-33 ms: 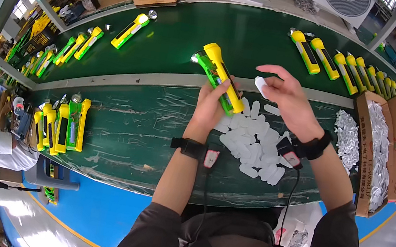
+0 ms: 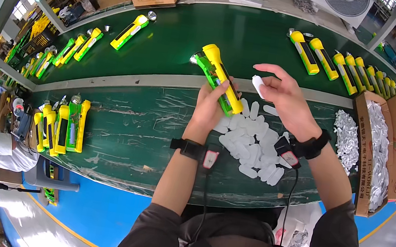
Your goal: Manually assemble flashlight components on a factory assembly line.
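My left hand [image 2: 209, 105] is closed around the lower part of a yellow and green flashlight [image 2: 222, 78]. Its two shell halves stand partly apart, with inner parts showing between them and the silvery reflector at the upper left. To the right of it, my right hand [image 2: 284, 93] pinches a small white oval plastic piece [image 2: 258, 87] between thumb and fingers, its index finger raised. The piece and the flashlight do not touch. Below both hands lies a loose heap of similar white pieces [image 2: 252, 145] on the dark green bench [image 2: 134, 128].
Behind the bench's metal rail runs a green belt [image 2: 182, 27] with flashlights [image 2: 304, 52] on both sides. More flashlights [image 2: 62, 127] stand at the bench's left. At right are a pile of small silvery parts [image 2: 346, 138] and an open carton [image 2: 361, 195]. A person [image 2: 5, 146] sits far left.
My right hand has shifted very slightly left and up, and the white piece in it has tilted a little. The flashlight in my left hand has hardly moved.
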Demonstrator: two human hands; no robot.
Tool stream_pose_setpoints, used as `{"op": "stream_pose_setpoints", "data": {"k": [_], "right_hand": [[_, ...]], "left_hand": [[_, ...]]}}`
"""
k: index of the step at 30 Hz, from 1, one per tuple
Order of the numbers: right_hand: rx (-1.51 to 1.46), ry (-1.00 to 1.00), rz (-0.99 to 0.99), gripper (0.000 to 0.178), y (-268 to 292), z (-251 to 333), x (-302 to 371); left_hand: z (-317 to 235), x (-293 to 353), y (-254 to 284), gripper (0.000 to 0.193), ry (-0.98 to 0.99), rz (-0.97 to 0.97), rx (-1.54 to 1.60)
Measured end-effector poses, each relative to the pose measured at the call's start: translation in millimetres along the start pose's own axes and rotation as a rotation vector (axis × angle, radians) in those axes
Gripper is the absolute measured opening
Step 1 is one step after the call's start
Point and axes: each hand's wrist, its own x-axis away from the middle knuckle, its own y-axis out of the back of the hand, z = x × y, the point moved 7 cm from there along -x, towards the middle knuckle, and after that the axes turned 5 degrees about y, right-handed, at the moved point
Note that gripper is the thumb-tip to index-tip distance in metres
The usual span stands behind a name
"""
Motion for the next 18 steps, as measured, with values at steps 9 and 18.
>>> {"op": "stream_pose_setpoints", "data": {"k": [9, 18], "right_hand": [[0.047, 0.102, -0.13, 0.02, -1, -5, -25], [0.64, 0.371, -0.094, 0.01, -37, -8, -45]], "left_hand": [[14, -7, -3, 0.037, -0.063, -0.008, -0.058], [4, -1, -2, 0.042, -0.144, -0.028, -0.097]]}}
